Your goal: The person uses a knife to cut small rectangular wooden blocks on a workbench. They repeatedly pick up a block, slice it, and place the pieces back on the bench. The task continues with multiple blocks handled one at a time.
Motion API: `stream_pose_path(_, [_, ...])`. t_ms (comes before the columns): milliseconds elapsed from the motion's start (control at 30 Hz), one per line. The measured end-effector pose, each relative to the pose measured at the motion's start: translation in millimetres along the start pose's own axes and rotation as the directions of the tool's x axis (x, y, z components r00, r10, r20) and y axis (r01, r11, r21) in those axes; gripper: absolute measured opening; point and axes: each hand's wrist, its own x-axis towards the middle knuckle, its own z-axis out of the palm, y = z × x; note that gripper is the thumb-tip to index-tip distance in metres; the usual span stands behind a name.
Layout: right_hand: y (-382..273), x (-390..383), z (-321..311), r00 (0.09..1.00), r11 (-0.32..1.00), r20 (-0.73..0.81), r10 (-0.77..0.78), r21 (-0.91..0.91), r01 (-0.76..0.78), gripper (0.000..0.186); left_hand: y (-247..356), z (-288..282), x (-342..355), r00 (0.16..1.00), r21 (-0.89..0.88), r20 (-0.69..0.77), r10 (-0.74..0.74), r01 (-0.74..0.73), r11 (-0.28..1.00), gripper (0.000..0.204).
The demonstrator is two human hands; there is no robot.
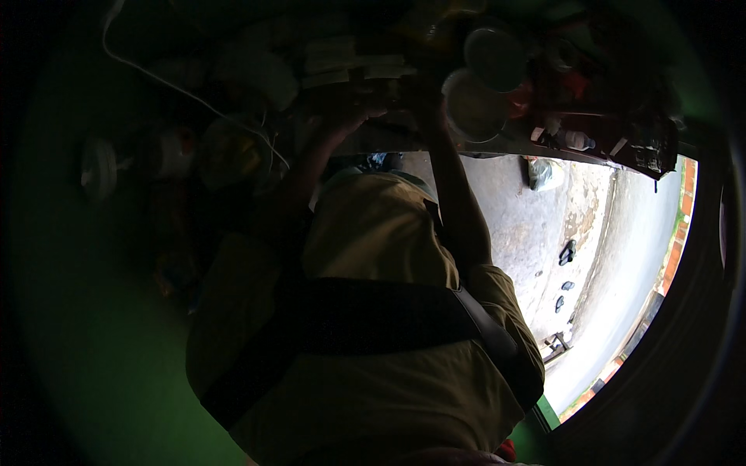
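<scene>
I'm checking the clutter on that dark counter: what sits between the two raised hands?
In the head view, flat pale packets lie between the left hand and right hand; details are too dark.

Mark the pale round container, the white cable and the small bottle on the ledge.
pale round container point(474, 105), head view, middle of its lid.
white cable point(183, 91), head view, mid-length.
small bottle point(576, 140), head view, its body.

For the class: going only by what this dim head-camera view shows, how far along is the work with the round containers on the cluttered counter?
Done: one round lidded container sits at the back of the counter. In hand: the right hand reaches up beside a pale round bowl, while the left hand is among the stacked flat packets; the grip is too dark to judge. Left: many jars and tubs remain scattered on the left side.
</scene>
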Motion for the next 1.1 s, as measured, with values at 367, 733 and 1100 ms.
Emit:
stream_pose_path(367, [-78, 7, -62, 0.888, 0.539, -0.141, -0.438, -0.832, 0.134, 0.022, -34, 36, 26, 0.872, 0.686, -0.073, 0.485, -0.309, 0.659, 0.053])
stream_pose_path(733, [-86, 78, -198, 0.793, 0.025, -0.06, -0.606, -0.998, -0.057, 0.025, -30, 47, 33, 0.665, 0.855, 0.051, 0.745, -0.414, 0.312, 0.026])
stream_pose_path(1100, [-36, -10, -56, 0.994, 0.877, -0.066, -0.092, -0.477, 0.05, 0.037, -30, 39, 33, 0.655, 0.768, 0.085, 0.751, -0.523, 0.369, 0.027])
